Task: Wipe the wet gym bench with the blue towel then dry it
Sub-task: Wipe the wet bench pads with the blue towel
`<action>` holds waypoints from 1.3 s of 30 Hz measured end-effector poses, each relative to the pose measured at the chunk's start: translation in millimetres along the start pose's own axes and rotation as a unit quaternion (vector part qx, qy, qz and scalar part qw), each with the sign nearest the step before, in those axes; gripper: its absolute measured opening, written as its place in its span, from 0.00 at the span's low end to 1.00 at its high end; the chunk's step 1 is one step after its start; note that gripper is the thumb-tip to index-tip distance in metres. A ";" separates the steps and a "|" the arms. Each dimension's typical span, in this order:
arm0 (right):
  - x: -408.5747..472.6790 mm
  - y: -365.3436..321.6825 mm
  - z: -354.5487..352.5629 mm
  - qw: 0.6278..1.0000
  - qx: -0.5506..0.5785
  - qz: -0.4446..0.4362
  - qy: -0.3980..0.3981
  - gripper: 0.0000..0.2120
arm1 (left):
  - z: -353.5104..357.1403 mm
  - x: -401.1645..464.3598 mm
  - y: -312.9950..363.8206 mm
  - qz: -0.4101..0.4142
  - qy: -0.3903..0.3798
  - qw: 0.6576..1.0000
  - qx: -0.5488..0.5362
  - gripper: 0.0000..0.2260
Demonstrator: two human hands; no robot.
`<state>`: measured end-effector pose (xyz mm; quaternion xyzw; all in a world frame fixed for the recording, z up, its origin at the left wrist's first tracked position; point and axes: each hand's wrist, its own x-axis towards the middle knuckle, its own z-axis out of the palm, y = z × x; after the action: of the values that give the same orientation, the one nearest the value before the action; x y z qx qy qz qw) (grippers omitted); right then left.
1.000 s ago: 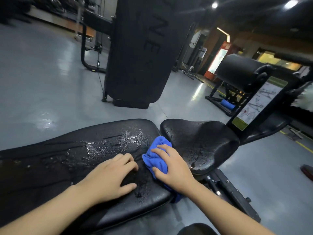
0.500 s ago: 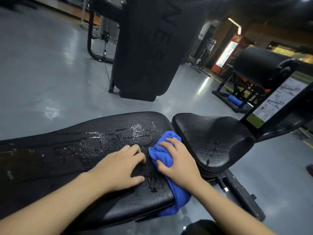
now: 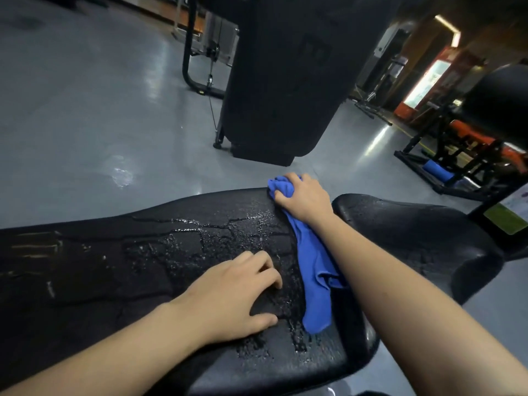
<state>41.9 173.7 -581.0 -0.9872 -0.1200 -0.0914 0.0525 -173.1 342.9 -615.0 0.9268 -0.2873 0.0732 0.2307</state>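
Note:
The black padded gym bench (image 3: pixel 120 270) runs across the lower view, its cracked surface covered with water drops near the middle. My right hand (image 3: pixel 303 200) grips the bunched end of the blue towel (image 3: pixel 314 270) at the bench's far edge, and the rest of the towel trails back toward me along the pad's right end. My left hand (image 3: pixel 228 295) rests on the wet pad with fingers loosely bent, holding nothing. The separate seat pad (image 3: pixel 414 235) lies to the right, also beaded with water.
A tall black padded machine (image 3: pixel 285 81) stands on the grey floor beyond the bench. A black equipment frame with a blue roller (image 3: pixel 437 170) sits at right. A wet patch (image 3: pixel 121 174) shines on the floor at left.
My right hand has pushed the towel away from me, from the near middle of the pad to its far edge, stretching the towel out. My left hand stays on the pad.

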 end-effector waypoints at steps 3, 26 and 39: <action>14.3 -12.8 7.5 0.999 -0.009 -0.037 -0.006 0.24 | 2.8 1.3 -2.3 0.001 0.008 1.000 -0.002 0.20; -46.0 42.8 -19.2 0.998 0.054 -0.006 -0.017 0.26 | 3.6 1.8 4.5 -0.026 -0.017 0.999 0.022 0.18; -210.3 56.2 -46.5 0.993 0.078 -0.093 -0.001 0.30 | 1.6 3.7 4.3 -0.039 -0.053 0.998 0.020 0.18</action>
<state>-152.7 65.7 -580.7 -0.9646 -0.2183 -0.0855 0.1205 -172.4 337.2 -613.8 0.9443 -0.2611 0.0204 0.1995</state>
